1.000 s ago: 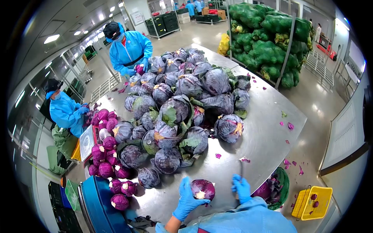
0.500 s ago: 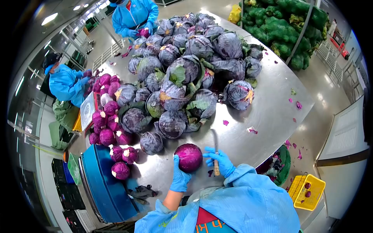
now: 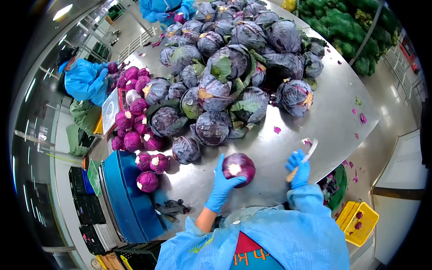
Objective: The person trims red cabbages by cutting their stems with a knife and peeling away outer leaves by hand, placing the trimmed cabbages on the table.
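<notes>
Apparent holding step: your left grip [image 3: 221, 187] clamped the cabbage [image 3: 244, 164], your right grip [image 3: 299, 169] the knife [image 3: 311, 151]; any cut required closing the gap.

we count one knife [image 3: 311, 150], one held cabbage [image 3: 245, 167], over twenty dark cabbages [image 3: 213, 128], two co-workers [image 3: 85, 82], one scale [image 3: 110, 109] near the counter's [image 3: 333, 108] left edge.
</notes>
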The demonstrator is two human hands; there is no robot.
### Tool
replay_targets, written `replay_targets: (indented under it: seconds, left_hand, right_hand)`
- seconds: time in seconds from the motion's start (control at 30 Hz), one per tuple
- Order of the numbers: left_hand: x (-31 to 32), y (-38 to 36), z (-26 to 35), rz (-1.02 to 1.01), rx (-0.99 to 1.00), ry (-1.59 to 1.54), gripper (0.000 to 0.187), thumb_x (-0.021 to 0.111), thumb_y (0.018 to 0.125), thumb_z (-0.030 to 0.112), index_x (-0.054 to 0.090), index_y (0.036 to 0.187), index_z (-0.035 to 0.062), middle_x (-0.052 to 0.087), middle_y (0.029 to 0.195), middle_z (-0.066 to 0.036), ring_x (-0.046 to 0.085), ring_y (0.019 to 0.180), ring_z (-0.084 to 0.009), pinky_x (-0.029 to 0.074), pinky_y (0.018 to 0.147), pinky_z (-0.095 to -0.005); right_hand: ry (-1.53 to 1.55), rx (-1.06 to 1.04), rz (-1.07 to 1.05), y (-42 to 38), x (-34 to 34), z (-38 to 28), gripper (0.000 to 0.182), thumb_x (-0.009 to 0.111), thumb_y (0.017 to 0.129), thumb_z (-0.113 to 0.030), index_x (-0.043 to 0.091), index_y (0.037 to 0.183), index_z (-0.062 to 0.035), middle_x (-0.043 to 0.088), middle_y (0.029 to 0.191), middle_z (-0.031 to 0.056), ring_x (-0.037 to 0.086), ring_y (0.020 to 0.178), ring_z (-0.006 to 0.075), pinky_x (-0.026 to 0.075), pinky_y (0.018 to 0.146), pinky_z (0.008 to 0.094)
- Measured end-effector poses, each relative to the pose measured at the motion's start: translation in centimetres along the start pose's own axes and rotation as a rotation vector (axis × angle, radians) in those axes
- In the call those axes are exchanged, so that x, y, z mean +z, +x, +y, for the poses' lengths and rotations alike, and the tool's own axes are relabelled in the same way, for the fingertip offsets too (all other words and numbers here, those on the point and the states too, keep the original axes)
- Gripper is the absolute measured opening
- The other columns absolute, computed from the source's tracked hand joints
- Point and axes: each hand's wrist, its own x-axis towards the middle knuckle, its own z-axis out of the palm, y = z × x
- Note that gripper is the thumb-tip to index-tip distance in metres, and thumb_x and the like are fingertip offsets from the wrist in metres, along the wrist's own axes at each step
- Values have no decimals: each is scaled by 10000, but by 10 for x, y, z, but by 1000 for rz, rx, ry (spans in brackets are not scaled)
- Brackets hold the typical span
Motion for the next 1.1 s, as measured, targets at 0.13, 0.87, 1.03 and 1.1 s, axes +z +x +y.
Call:
replay_targets:
  seconds: [0.13, 0.87, 1.03, 1.1]
  left_hand:
    - [27, -1, 43, -131, 169, 556, 1310, 889, 538, 464, 140, 1485, -44, 389, 1358, -298, 403, 1279, -415, 333, 1086, -463]
    - [46, 29, 45, -107, 284, 766, 1179, 849, 567, 520, 271, 1434, -33, 371, 1337, -285, 413, 1192, -453, 373, 1011, -515]
    - [48, 32, 55, -86, 230, 779, 1179, 860, 547, 504, 294, 1413, -62, 404, 1326, -268, 430, 1206, -427, 368, 1030, -486]
    - [50, 32, 57, -79, 215, 794, 1173, 866, 540, 495, 308, 1401, -74, 421, 1318, -260, 442, 1210, -414, 365, 1040, -473]
  right_hand:
    - [-436, 121, -85, 5, -12, -76, 240, 620, 920, -231, 620, 1098, -69, 547, 647, 14, 477, 503, 108, 383, 452, 232]
    - [-1201, -569, -963, -14, 45, -4, 450, 497, 930, -529, 683, 852, -126, 650, 789, 139, 607, 695, 367, 486, 632, 446]
    - [-1173, -528, -950, -8, 59, -6, 455, 516, 933, -502, 665, 803, -92, 637, 743, 141, 599, 661, 366, 472, 599, 434]
    - [-1241, -458, -983, -2, 63, -13, 449, 516, 932, -507, 680, 829, -102, 643, 752, 137, 608, 668, 363, 476, 606, 431]
